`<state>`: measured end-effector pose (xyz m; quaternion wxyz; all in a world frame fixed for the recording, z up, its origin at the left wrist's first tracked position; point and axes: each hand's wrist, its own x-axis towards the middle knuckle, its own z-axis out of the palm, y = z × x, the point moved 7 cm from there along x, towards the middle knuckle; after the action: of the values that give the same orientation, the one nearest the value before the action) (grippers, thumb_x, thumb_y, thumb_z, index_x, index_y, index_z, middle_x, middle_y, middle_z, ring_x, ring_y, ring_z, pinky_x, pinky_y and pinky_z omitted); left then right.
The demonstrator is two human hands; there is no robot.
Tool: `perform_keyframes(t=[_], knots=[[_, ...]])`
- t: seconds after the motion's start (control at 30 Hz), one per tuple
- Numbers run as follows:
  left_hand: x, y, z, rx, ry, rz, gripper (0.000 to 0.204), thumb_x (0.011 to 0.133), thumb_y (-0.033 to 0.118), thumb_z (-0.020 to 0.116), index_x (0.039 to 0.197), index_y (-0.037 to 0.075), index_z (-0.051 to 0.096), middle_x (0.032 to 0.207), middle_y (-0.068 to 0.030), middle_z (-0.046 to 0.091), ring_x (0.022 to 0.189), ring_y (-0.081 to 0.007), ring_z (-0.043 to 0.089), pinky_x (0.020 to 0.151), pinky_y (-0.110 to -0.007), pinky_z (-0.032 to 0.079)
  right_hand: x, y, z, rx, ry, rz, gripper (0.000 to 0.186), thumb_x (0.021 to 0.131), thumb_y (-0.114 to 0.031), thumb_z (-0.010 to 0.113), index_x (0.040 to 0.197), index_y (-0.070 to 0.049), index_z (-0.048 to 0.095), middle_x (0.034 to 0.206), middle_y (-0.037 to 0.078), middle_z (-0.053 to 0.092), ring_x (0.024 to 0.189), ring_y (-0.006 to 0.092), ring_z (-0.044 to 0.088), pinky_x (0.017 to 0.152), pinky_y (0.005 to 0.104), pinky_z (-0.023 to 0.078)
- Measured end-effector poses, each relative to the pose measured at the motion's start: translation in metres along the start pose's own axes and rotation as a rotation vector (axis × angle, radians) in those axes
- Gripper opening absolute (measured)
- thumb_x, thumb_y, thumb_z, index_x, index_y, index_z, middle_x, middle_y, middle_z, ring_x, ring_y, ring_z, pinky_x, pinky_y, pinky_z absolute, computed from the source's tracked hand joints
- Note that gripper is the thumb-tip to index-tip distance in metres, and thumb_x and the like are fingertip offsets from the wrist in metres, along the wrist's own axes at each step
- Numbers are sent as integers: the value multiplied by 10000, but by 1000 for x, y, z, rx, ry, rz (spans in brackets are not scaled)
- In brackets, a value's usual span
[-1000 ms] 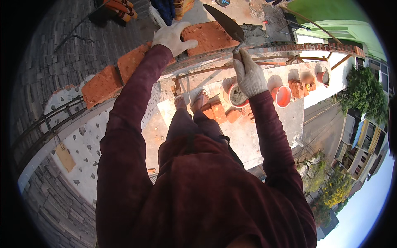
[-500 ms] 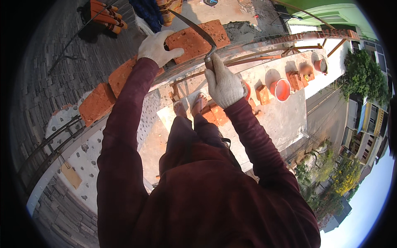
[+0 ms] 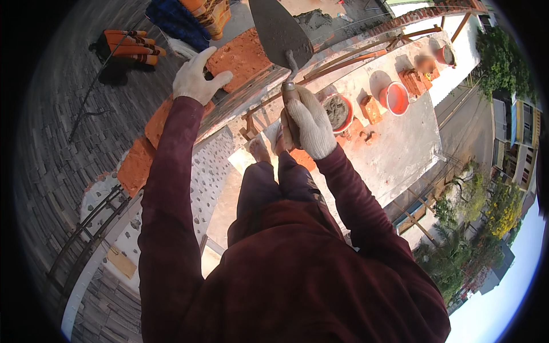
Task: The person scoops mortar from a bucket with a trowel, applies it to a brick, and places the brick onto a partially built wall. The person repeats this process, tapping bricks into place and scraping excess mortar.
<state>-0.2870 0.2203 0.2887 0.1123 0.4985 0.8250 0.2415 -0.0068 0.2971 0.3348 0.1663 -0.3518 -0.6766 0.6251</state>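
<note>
My left hand (image 3: 194, 77), in a pale knit glove, grips the left end of an orange-red brick (image 3: 239, 60), thumb on the near side and fingers round the far side. That brick lies on top of a narrow wall. My right hand (image 3: 311, 123), gloved too, is closed round the handle of a pointed trowel (image 3: 280, 34). The trowel's blade points away from me, its broad face showing and smeared with grey, and overlaps the brick's right end. Further left along the wall sit two more bricks, a middle one (image 3: 158, 123) and an end one (image 3: 136, 166), partly behind my left sleeve.
Below on the right, a platform (image 3: 394, 143) carries a bucket of grey mortar (image 3: 336, 111), a red bucket (image 3: 394, 98), a lone brick (image 3: 372, 108), stacked bricks (image 3: 414, 83) and a farther bucket (image 3: 446, 55). Beyond the wall are orange rolls (image 3: 131, 46) and blue cloth (image 3: 180, 23).
The trowel has turned from edge-on to showing its broad blade face, and now points straight away from me. My left hand stays on the brick. The whole view has shifted, revealing the mortar bucket.
</note>
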Motion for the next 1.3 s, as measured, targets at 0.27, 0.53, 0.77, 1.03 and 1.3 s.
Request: perform_keyframes(t=[0.27,0.53,0.77,1.03,1.3], knots=[[0,14,1,74,45,277,568,904,334,746,1433,158,641,1436,-125,607,1290,-356,555,1090,-467,454,-40,144,65,1256,102,529,425,1058,-442,476,949,-49,594,630,56,511,393,186,442,367,336,410],[-2,17,4,44,6,303,518,903,256,755,1403,148,668,1417,-133,625,1280,-349,570,1086,-451,461,13,168,158,1532,-254,398,180,873,-128,612,984,-4,679,626,54,525,442,200,503,432,392,452],[-4,15,6,19,-1,307,504,923,241,748,1410,141,662,1431,-143,620,1296,-350,570,1084,-446,467,-8,157,232,1502,-313,513,205,794,-35,612,975,22,690,628,101,567,456,223,541,471,424,492],[4,11,4,-71,-10,324,462,971,234,669,1414,104,654,1459,-153,604,1297,-355,567,1101,-450,450,-50,130,292,1409,-521,664,188,800,12,571,956,58,666,678,138,600,567,256,611,653,465,575],[-17,35,-11,36,64,338,518,948,350,672,1402,103,632,1442,-160,574,1358,-346,493,1167,-506,353,-111,81,51,178,-295,638,214,936,-203,695,980,5,673,671,51,622,561,141,609,538,316,489]])
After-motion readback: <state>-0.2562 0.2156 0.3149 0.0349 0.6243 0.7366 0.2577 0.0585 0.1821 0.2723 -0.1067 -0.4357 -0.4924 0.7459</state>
